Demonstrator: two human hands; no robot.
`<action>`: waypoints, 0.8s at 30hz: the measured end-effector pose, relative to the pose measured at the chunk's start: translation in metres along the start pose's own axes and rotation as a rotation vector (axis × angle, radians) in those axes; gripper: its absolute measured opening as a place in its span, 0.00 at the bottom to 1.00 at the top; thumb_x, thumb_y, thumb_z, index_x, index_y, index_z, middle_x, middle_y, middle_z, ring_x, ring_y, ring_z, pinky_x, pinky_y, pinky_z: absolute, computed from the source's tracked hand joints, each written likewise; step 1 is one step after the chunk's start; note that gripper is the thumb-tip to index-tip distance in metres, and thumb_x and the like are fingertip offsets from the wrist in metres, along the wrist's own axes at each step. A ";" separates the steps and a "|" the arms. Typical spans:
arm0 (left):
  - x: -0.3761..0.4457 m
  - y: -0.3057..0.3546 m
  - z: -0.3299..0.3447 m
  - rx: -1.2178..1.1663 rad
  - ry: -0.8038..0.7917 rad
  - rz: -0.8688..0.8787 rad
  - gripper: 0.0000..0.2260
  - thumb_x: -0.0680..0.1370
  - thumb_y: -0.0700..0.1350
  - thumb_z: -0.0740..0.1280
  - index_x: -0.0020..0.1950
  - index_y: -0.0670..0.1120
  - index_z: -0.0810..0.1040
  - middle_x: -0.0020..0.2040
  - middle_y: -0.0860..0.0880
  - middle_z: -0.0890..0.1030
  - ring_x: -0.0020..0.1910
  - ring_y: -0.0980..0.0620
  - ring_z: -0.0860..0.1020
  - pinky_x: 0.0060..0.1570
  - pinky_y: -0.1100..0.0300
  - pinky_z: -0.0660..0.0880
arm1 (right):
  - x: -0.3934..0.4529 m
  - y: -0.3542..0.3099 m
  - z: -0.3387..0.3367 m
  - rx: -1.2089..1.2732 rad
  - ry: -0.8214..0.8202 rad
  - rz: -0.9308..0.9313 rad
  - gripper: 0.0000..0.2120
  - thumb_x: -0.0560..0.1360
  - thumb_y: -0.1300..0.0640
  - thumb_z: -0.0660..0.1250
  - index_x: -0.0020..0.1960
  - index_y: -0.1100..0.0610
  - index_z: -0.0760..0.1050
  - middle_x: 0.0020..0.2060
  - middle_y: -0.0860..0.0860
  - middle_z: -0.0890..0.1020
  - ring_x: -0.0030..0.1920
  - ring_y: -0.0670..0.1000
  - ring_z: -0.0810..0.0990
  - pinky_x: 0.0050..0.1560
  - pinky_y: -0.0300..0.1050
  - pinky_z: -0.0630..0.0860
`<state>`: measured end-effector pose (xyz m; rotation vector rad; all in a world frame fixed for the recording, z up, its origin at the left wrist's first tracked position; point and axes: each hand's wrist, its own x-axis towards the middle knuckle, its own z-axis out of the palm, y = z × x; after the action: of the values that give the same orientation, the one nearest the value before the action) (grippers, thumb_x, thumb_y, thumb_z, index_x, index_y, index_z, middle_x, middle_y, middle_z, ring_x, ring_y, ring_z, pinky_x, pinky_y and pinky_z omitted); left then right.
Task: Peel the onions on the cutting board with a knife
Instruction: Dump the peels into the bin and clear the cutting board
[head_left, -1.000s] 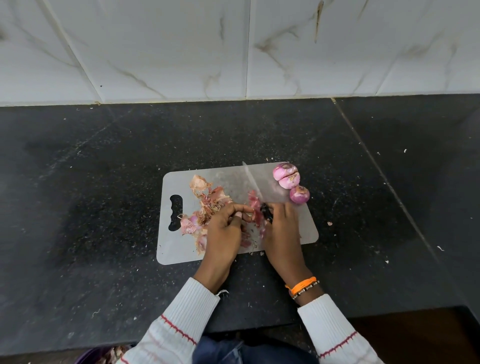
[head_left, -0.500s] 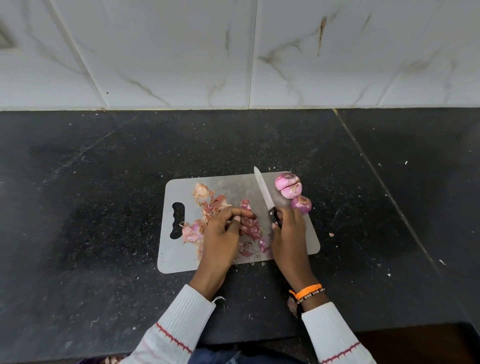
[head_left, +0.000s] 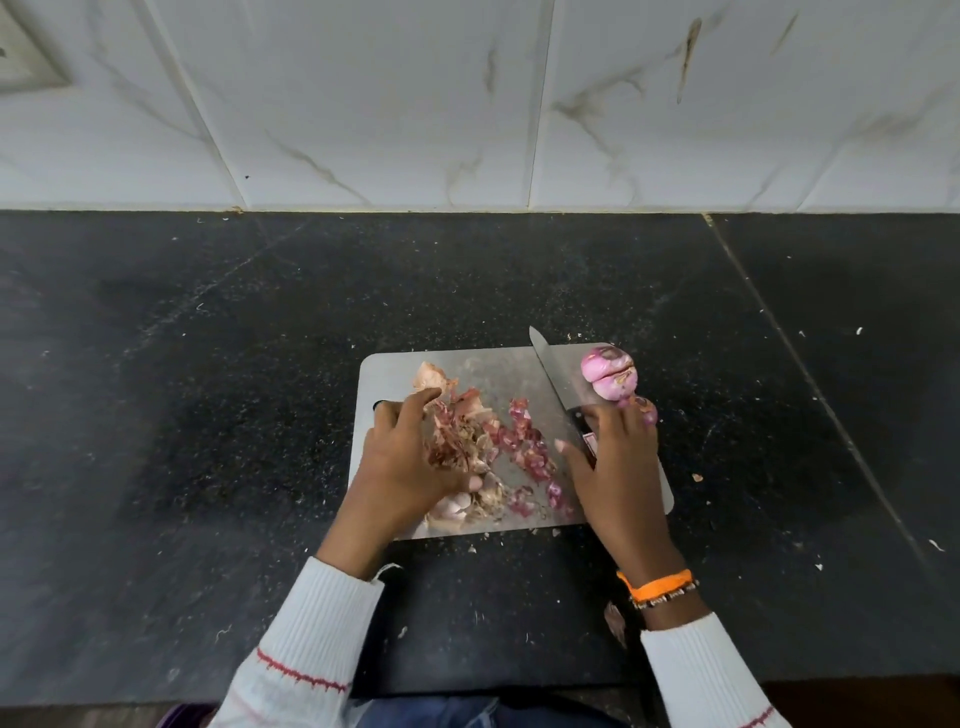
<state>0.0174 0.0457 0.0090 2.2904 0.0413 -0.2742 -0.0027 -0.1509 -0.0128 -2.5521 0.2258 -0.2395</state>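
Note:
A grey cutting board (head_left: 467, 364) lies on the black counter. Peeled pink onions (head_left: 609, 373) sit at its far right corner, one partly behind my fingers. A knife (head_left: 551, 370) lies on the board, blade pointing away; its dark handle is under my right hand (head_left: 618, 467), whose fingers lie over it and reach the onions. My left hand (head_left: 410, 462) is curved around a heap of onion skins (head_left: 467, 431) at the board's left half, fingers spread and bent. Red peel pieces (head_left: 524, 441) lie between the hands.
The black stone counter (head_left: 208, 415) runs to a white marble-tiled wall (head_left: 467, 104) behind. Small peel scraps (head_left: 697, 477) dot the counter right of the board. A seam crosses the counter on the right. The counter's front edge is near my sleeves.
My left hand has moved left and opened around the skin heap. My right hand has slid forward along the knife toward the onions. The camera has come closer.

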 end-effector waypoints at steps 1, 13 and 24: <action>-0.003 -0.002 -0.002 0.095 -0.052 -0.010 0.47 0.62 0.47 0.80 0.74 0.56 0.56 0.59 0.51 0.61 0.61 0.49 0.66 0.64 0.51 0.68 | -0.004 -0.003 -0.004 0.008 -0.083 -0.008 0.24 0.74 0.54 0.69 0.66 0.58 0.67 0.65 0.54 0.69 0.65 0.54 0.68 0.62 0.46 0.68; 0.017 -0.005 0.015 0.125 -0.026 0.075 0.47 0.67 0.40 0.76 0.77 0.49 0.50 0.62 0.45 0.62 0.58 0.46 0.71 0.56 0.59 0.68 | 0.028 -0.037 0.013 0.089 -0.495 -0.046 0.34 0.68 0.57 0.75 0.69 0.60 0.64 0.62 0.56 0.71 0.65 0.55 0.68 0.60 0.42 0.64; 0.055 0.011 -0.007 0.544 -0.329 -0.034 0.56 0.65 0.42 0.78 0.76 0.58 0.38 0.76 0.47 0.46 0.71 0.39 0.54 0.65 0.47 0.65 | 0.053 -0.049 0.018 -0.175 -0.675 -0.084 0.60 0.61 0.49 0.80 0.77 0.56 0.42 0.73 0.61 0.50 0.71 0.62 0.62 0.69 0.51 0.64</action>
<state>0.0740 0.0404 0.0097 2.7474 -0.1843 -0.7538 0.0576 -0.1120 0.0056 -2.6493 -0.1256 0.6318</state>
